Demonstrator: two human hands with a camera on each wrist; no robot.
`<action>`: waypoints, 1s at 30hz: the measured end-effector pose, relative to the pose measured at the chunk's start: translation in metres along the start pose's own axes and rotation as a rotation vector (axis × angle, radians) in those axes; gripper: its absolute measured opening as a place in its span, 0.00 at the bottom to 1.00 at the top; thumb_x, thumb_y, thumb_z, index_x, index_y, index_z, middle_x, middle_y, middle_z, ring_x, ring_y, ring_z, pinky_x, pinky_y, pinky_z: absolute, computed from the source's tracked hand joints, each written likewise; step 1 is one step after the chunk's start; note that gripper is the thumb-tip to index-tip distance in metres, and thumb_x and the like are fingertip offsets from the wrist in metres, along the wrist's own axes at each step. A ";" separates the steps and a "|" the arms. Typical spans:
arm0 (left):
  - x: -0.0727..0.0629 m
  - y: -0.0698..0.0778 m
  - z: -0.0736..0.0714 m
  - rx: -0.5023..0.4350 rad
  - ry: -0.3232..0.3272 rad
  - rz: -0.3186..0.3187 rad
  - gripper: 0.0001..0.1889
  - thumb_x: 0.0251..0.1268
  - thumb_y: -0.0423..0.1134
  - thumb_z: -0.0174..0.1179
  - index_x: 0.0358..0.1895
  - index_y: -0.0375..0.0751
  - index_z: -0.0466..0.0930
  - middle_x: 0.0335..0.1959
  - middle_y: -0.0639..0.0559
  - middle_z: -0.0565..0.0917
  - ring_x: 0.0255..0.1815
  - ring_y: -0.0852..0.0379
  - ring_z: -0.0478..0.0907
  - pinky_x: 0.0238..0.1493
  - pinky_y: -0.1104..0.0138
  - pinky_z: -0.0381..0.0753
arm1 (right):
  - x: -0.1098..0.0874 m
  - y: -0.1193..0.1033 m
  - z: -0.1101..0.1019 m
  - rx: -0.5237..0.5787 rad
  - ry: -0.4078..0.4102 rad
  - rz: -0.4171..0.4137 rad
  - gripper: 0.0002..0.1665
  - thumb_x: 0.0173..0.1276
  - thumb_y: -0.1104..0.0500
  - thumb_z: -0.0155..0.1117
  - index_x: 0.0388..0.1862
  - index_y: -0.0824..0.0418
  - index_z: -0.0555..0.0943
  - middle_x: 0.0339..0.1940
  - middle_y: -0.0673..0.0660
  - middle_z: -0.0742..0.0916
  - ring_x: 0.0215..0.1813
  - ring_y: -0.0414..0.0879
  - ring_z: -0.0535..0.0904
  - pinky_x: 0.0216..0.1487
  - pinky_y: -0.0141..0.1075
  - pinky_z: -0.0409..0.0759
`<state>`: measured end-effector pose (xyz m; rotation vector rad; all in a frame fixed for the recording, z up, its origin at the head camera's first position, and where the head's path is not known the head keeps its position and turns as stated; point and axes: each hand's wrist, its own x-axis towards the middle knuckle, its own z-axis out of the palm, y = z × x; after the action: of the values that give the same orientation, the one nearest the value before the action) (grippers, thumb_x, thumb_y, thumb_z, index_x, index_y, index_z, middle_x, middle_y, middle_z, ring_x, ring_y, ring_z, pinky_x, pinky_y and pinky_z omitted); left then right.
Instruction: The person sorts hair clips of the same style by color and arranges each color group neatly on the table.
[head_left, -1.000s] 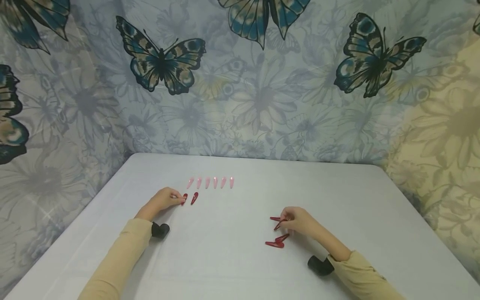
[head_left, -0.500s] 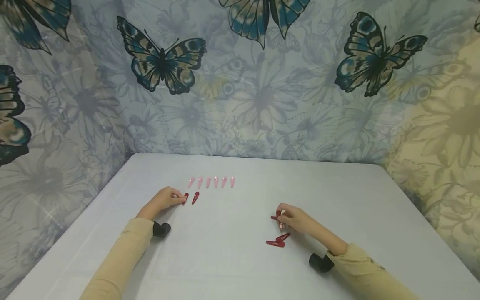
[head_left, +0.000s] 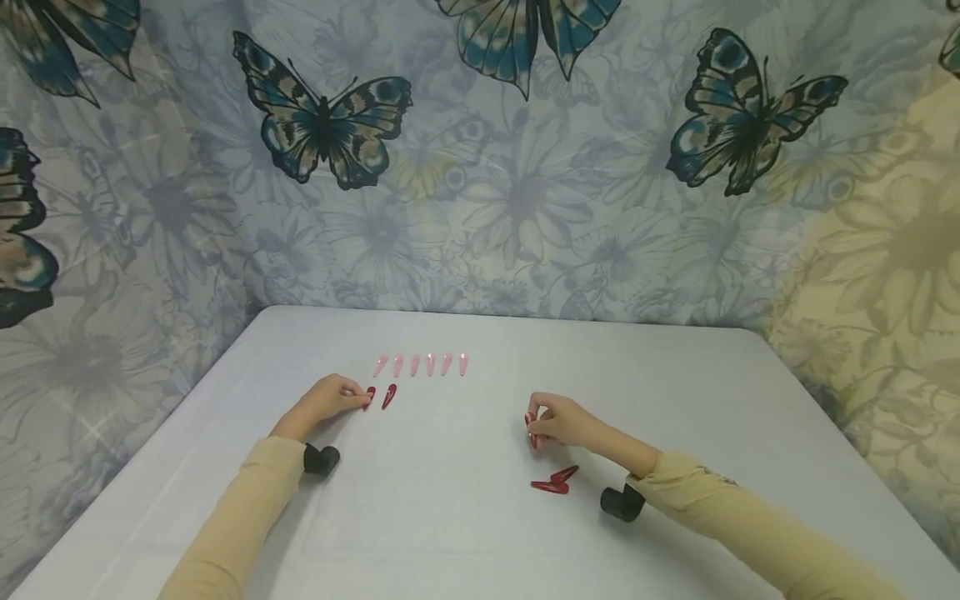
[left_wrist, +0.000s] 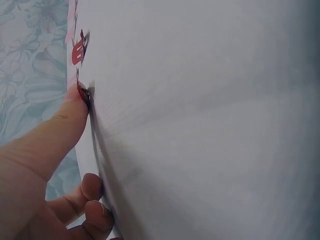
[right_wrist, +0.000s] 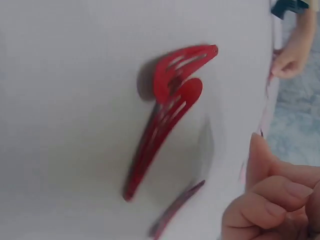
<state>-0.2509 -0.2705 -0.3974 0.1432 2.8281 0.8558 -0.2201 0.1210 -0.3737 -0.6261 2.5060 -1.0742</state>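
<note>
My left hand (head_left: 327,397) rests low over the table with thumb and forefinger pinching a red snap hair clip (head_left: 369,398); in the left wrist view the thumb tip covers part of this clip (left_wrist: 83,92). Just right of it lies a second red hair clip (head_left: 389,396). Behind them runs a row of several pink hair clips (head_left: 415,365). My right hand (head_left: 566,422) is raised a little over the table, a red hair clip (head_left: 530,422) pinched between thumb and fingers. Below it, two red clips (right_wrist: 162,120) overlap, with another clip (right_wrist: 177,207) close by in the right wrist view.
A white-covered table (head_left: 450,517) spreads beneath both hands. Butterfly-patterned cloth (head_left: 517,192) hangs behind and at both sides. Black camera mounts (head_left: 622,503) sit at each wrist, below the sleeves.
The right hand has taken up a red hair clip from the loose group and moved left and away from me with it. The left hand has stayed at its clip.
</note>
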 end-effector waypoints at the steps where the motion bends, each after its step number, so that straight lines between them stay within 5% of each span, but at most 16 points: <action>1: 0.000 0.000 0.000 -0.004 0.000 -0.005 0.12 0.64 0.41 0.64 0.32 0.34 0.85 0.45 0.35 0.84 0.41 0.48 0.75 0.47 0.56 0.75 | 0.003 -0.003 0.001 -0.033 0.014 -0.025 0.06 0.69 0.68 0.57 0.32 0.63 0.70 0.17 0.56 0.84 0.17 0.38 0.62 0.21 0.27 0.61; 5: 0.001 -0.001 0.001 -0.003 -0.001 0.000 0.11 0.64 0.40 0.64 0.32 0.33 0.85 0.44 0.35 0.84 0.40 0.48 0.75 0.46 0.58 0.75 | 0.017 -0.015 0.009 -0.123 0.072 -0.100 0.07 0.68 0.70 0.56 0.31 0.63 0.70 0.18 0.59 0.85 0.17 0.39 0.68 0.21 0.28 0.64; 11: 0.001 0.000 -0.001 -0.011 0.006 0.014 0.11 0.63 0.39 0.65 0.32 0.32 0.85 0.41 0.36 0.84 0.39 0.49 0.75 0.44 0.59 0.74 | 0.047 -0.029 0.018 -0.091 0.083 -0.053 0.07 0.67 0.69 0.58 0.31 0.64 0.71 0.20 0.61 0.86 0.22 0.41 0.72 0.26 0.29 0.65; 21: 0.002 0.000 0.000 -0.023 -0.019 0.001 0.11 0.63 0.40 0.65 0.34 0.32 0.85 0.42 0.37 0.84 0.40 0.50 0.73 0.45 0.62 0.72 | 0.099 -0.044 0.051 0.143 0.203 0.012 0.05 0.67 0.68 0.60 0.32 0.64 0.73 0.21 0.64 0.86 0.17 0.38 0.67 0.22 0.27 0.63; 25: 0.004 -0.001 -0.001 -0.036 -0.018 -0.004 0.12 0.63 0.39 0.65 0.36 0.31 0.85 0.43 0.36 0.83 0.41 0.49 0.72 0.47 0.60 0.72 | 0.116 -0.051 0.063 0.261 0.201 0.063 0.06 0.67 0.68 0.60 0.31 0.64 0.73 0.18 0.61 0.86 0.14 0.37 0.63 0.19 0.27 0.61; 30: 0.003 -0.003 -0.003 -0.034 -0.014 -0.001 0.11 0.64 0.39 0.65 0.36 0.30 0.85 0.46 0.33 0.83 0.45 0.45 0.75 0.52 0.54 0.73 | 0.133 -0.061 0.077 0.271 0.154 0.128 0.08 0.67 0.67 0.61 0.30 0.62 0.72 0.13 0.50 0.81 0.15 0.37 0.62 0.18 0.27 0.60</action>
<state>-0.2544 -0.2741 -0.3964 0.1426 2.7984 0.8992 -0.2800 -0.0309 -0.3972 -0.3128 2.4239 -1.4268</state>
